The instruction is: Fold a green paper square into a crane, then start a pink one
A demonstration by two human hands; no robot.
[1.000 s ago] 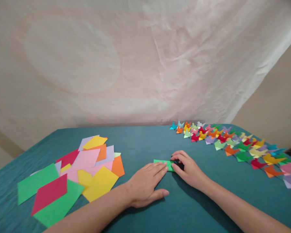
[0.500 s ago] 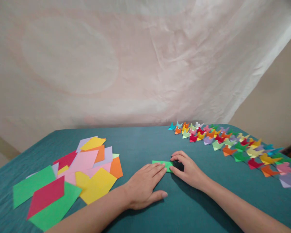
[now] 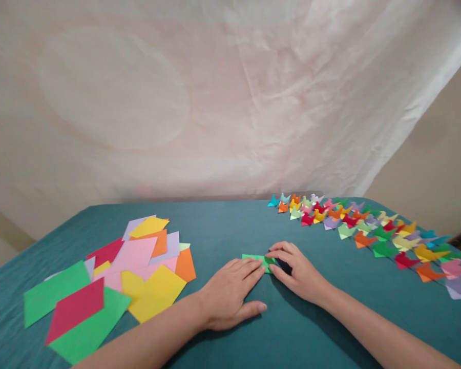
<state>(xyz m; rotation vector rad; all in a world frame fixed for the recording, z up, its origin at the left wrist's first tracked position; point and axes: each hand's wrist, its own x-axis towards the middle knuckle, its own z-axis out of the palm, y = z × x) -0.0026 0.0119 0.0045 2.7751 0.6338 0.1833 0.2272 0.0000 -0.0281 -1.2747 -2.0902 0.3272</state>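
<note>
A small folded piece of green paper [image 3: 249, 257] lies on the cloth-covered table in front of me. My left hand [image 3: 232, 292] rests flat across its left part, fingers stretched out and thumb apart. At the paper's right end, the thumb and fingertips of my right hand [image 3: 297, 269] are bent onto it in a loose pinch. The fingers cover much of the paper, so its exact fold is hidden.
Loose sheets of coloured paper [image 3: 159, 292] overlap in a pile on the left. Several rows of small folded paper birds [image 3: 364, 241] stand along the right. A pale hanging cloth [image 3: 215, 102] rises behind the teal tablecloth [image 3: 223, 220].
My right hand's fingertips have shifted slightly left along the green paper, and the index finger has come further over its right end. My left hand stays pressed flat.
</note>
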